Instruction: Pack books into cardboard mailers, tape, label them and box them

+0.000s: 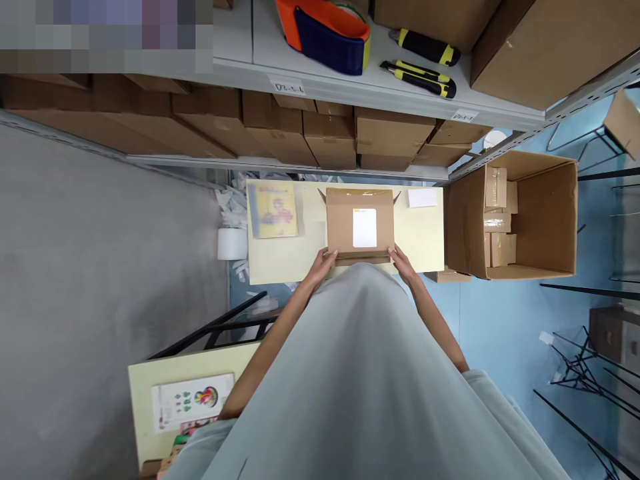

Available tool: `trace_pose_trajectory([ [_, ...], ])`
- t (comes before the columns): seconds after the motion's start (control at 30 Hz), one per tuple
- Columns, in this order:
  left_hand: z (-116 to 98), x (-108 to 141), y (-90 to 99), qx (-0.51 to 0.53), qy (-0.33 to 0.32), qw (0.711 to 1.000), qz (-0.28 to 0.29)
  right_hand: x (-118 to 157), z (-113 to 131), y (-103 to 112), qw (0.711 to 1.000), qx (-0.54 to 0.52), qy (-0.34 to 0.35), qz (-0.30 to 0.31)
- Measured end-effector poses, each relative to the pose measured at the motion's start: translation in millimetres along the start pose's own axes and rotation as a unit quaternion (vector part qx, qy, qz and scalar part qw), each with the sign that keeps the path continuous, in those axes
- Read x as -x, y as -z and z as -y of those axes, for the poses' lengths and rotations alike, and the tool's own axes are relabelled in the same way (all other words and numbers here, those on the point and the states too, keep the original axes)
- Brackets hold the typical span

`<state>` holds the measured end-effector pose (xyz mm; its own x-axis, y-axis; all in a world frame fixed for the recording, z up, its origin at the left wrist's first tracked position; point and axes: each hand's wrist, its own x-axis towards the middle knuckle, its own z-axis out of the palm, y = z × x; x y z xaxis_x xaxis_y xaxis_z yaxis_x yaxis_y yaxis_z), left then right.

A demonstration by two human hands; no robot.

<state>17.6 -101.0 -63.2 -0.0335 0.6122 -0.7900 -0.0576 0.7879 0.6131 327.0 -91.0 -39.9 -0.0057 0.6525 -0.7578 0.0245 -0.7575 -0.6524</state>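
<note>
A brown cardboard box [343, 220] with a white label [365, 228] lies on the pale yellow table in front of me. Clear tape shows along its far edge, and small flaps stick out at both far corners. My left hand [323, 265] grips the near left corner, fingers closed on the cardboard. At the near right corner, my right hand [400, 261] holds the box in the same way. A strip of the near side shows between the hands, where a flap edge stands slightly apart. What is inside the box is hidden.
The table [310, 257] also bears a yellow book in clear wrap [274, 210] and a white paper stack [422, 197]. A large open carton [547, 220] with small boxes stands right. Above, a shelf [320, 83] holds a tape dispenser [327, 40] and utility knives [423, 79].
</note>
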Motion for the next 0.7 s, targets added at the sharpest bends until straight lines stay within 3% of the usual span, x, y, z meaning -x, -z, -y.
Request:
trace_pose_trajectory([
  [0.17, 8, -4, -1.6, 0.059, 0.038, 0.997, 0.017, -2, -6, 4, 0.999, -0.005, -0.028, 0.015],
  [0.4, 13, -7, -4.4, 0.098, 0.044, 0.994, 0.006, -3, -8, 4, 1.000, -0.004, -0.013, 0.015],
  [0.5, 8, -2, -5.5, 0.082, 0.015, 0.997, -0.002, 0, -3, 4, 1.000, 0.017, -0.006, 0.005],
  [0.7, -18, 11, -5.7, -0.086, -0.103, 0.990, -0.037, 13, 20, -4, 0.998, 0.013, 0.057, -0.020],
])
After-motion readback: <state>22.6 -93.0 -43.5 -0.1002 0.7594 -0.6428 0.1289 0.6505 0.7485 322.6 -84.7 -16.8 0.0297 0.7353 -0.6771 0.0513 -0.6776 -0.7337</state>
